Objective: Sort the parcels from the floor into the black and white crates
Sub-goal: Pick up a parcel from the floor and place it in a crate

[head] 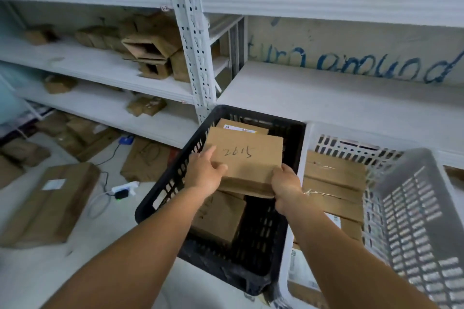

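Cardboard parcel (244,158), marked with handwritten digits on top, held above the black crate (173,178), toward its far end. Gripped at its near left corner by the left hand (204,173), thumb laid on the top face, remaining fingers hidden beneath. Gripped at its near right corner by the right hand (286,184), fingers curled round the edge. Other parcels (221,218) lain inside the black crate beneath the held one. White crate (414,208) stood just beside the black crate on its right, stacked with taped boxes (334,178). More parcels (47,203) scattered over the floor (30,271) at left, near a power strip (124,189). White shelving (193,40) risen behind, brown packages (150,47) on its boards.
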A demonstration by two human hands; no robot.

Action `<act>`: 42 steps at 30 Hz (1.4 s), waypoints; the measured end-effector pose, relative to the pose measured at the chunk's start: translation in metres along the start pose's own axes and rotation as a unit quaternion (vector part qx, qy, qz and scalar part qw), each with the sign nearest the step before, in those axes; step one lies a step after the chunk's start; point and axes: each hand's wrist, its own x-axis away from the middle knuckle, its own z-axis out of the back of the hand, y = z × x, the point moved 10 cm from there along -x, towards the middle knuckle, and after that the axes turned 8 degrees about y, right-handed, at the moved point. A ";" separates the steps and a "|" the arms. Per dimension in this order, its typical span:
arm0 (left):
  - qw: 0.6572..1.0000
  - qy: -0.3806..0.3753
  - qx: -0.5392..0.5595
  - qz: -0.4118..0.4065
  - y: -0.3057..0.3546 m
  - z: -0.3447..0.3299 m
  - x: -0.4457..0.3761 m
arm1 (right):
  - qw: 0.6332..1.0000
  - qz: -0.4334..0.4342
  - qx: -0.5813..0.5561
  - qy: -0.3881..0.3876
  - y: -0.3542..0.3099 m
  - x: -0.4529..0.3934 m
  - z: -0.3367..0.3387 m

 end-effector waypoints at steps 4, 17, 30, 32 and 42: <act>0.993 -0.058 -0.098 -0.021 -0.013 -0.033 -0.008 | 0.998 -0.065 0.017 -0.003 0.031 -0.020 -0.020; 0.944 -0.205 -0.228 -0.118 -0.060 -0.092 -0.054 | 0.985 -0.152 0.034 0.077 0.083 -0.042 -0.060; 0.930 -0.214 -0.221 -0.200 -0.063 -0.088 -0.091 | 0.982 -0.094 0.095 0.131 0.073 -0.048 -0.096; 0.930 -0.213 -0.221 -0.203 -0.063 -0.088 -0.090 | 0.982 -0.098 0.092 0.135 0.071 -0.044 -0.095; 0.961 -0.177 0.056 -0.204 0.016 -0.067 -0.049 | 0.978 -0.012 0.046 0.204 0.021 0.012 -0.041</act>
